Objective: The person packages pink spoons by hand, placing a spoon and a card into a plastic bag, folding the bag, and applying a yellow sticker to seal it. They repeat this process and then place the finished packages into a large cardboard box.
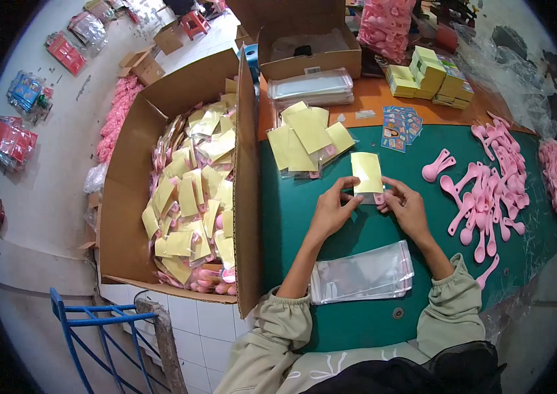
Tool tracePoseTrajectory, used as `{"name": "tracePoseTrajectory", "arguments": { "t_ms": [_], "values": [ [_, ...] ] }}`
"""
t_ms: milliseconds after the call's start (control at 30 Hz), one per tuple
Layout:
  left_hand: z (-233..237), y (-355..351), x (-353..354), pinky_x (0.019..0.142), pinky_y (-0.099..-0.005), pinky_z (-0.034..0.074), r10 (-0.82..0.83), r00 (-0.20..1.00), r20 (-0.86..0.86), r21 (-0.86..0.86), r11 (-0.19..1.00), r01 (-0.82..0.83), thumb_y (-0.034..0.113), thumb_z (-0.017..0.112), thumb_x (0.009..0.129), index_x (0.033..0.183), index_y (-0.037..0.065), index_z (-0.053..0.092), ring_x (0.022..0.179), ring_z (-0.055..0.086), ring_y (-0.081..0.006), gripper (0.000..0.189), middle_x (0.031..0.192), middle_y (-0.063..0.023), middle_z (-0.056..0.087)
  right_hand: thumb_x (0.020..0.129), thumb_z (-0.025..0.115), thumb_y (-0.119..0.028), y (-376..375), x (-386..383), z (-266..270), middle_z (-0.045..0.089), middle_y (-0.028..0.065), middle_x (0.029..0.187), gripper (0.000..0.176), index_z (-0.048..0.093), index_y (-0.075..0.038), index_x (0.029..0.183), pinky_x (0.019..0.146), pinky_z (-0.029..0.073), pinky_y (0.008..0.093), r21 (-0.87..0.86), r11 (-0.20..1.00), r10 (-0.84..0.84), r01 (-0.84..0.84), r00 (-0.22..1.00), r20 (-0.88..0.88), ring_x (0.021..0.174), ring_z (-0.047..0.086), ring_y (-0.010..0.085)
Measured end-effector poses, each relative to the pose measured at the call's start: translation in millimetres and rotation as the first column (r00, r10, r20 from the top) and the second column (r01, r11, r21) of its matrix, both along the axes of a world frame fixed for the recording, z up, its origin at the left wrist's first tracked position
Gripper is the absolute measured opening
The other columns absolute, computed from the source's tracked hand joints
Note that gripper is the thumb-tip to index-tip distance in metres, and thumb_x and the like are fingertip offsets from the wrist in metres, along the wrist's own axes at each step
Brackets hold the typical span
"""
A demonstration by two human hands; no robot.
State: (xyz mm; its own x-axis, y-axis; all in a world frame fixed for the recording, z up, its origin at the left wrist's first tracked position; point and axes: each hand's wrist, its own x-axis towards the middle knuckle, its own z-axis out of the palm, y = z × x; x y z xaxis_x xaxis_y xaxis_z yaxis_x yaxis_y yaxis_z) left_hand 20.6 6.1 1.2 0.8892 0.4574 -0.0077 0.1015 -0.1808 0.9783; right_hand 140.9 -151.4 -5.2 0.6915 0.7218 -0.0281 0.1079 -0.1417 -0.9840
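Between my two hands is a clear plastic packet with a yellow card (pixel 366 172) in it, and a bit of pink shows at its lower end. The fingers of my left hand (pixel 336 209) pinch its left edge. My right hand (pixel 404 205) grips the lower right corner, beside the pink bit. Just below lies a stack of clear plastic bags (pixel 364 272). Pink spoons (pixel 482 200) are heaped to the right, with a few lying apart from the heap. Blue printed cards (pixel 396 128) lie fanned beyond my hands. Packets with yellow cards (pixel 308 138) are piled at the upper left.
A large cardboard box (pixel 249 197) full of yellow-carded packets stands against the table's left side. Stacks of yellow-edged cards (pixel 426 72), more plastic bags (pixel 311 87) and an open carton (pixel 311 65) are at the back. A blue metal frame (pixel 104 322) stands at lower left.
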Motion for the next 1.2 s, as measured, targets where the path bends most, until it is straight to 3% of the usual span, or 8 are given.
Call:
{"name": "tracePoseTrajectory", "arguments": {
  "t_ms": [267,333,467,533,667,1000,1100,1200],
  "values": [
    [33,27,0,0.070,-0.0273,0.048,0.173,0.957,0.232,0.106,0.974,-0.201,0.011,0.062,0.082,0.121,0.006,0.052,0.078,0.061,-0.0160,0.041,0.107,-0.0102,0.063,0.072,0.072,-0.025,-130,8,129,0.040,0.0121,0.132,0.064,0.047,-0.010,0.129,0.092,0.041,0.0375,-0.264,0.963,0.079,0.062,0.867,0.492,0.114,0.048,0.0241],
    [33,37,-1,0.072,-0.0281,0.049,0.299,0.933,0.200,0.097,0.942,-0.322,0.012,0.061,0.083,0.121,0.005,0.053,0.080,0.062,-0.0177,0.040,0.094,-0.0127,0.065,0.070,0.072,-0.034,-181,8,119,0.029,0.0148,0.140,0.077,0.038,-0.011,0.135,0.100,0.032,0.0424,-0.387,0.911,0.142,0.139,0.776,0.614,0.125,0.035,0.0296],
    [30,39,-4,0.073,-0.0319,0.051,0.424,0.882,0.208,0.413,0.779,-0.472,0.014,0.060,0.084,0.119,0.005,0.052,0.111,0.051,-0.0293,0.037,0.123,-0.0225,0.046,0.061,0.071,-0.055,-250,-19,77,0.010,0.0181,0.149,0.103,0.023,-0.014,0.143,0.108,0.018,0.0498,-0.665,0.611,0.217,0.429,0.717,0.662,0.134,0.017,0.0389],
    [33,37,-4,0.076,-0.0345,0.051,0.449,0.862,0.236,0.622,0.612,-0.489,0.014,0.060,0.084,0.118,0.006,0.052,0.120,0.043,-0.0339,0.036,0.131,-0.0249,0.037,0.054,0.079,-0.042,-266,-28,40,0.005,0.0202,0.149,0.111,0.020,-0.015,0.143,0.108,0.017,0.0504,-0.619,0.564,0.122,0.546,0.687,0.716,0.134,0.018,0.0410],
    [54,21,-3,0.091,-0.0411,0.042,0.431,0.879,0.205,0.473,0.743,-0.474,0.015,0.059,0.084,0.117,0.006,0.052,0.124,0.037,-0.0381,0.034,0.131,-0.0265,0.035,0.053,0.081,-0.033,-249,-15,18,0.004,0.0219,0.148,0.111,0.019,-0.016,0.143,0.109,0.014,0.0505,-0.454,0.663,-0.037,0.595,0.631,0.774,0.133,0.017,0.0430],
    [56,23,-8,0.083,-0.0381,0.046,0.337,0.908,0.249,0.403,0.816,-0.414,0.014,0.059,0.083,0.108,0.005,0.058,0.103,0.055,-0.0318,0.027,0.112,-0.0173,0.055,0.075,0.068,-0.035,-146,67,15,0.002,0.0194,0.150,0.089,0.016,-0.016,0.144,0.110,0.013,0.0473,-0.444,0.803,0.138,0.398,0.601,0.787,0.137,0.009,0.0399],
    [51,18,-8,0.080,-0.0389,0.046,0.074,0.996,0.044,0.395,0.915,-0.085,0.016,0.059,0.083,0.108,0.006,0.058,0.098,0.057,-0.0301,0.026,0.104,-0.0159,0.059,0.077,0.067,-0.037,-142,89,33,0.006,0.0261,0.147,0.086,0.018,-0.015,0.144,0.110,0.013,0.0468,-0.581,0.780,0.217,0.232,0.771,0.599,0.136,0.006,0.0425],
    [37,9,-2,0.081,-0.0377,0.046,-0.169,0.986,0.012,0.478,0.866,0.143,0.018,0.058,0.085,0.106,0.006,0.059,0.095,0.058,-0.0315,0.024,0.100,-0.0165,0.061,0.082,0.060,-0.027,-155,118,101,0.038,0.0142,0.138,0.059,0.039,-0.008,0.133,0.104,0.029,0.0386,-0.422,0.889,0.288,-0.179,0.934,0.210,0.126,0.037,0.0318]
  ]
}}
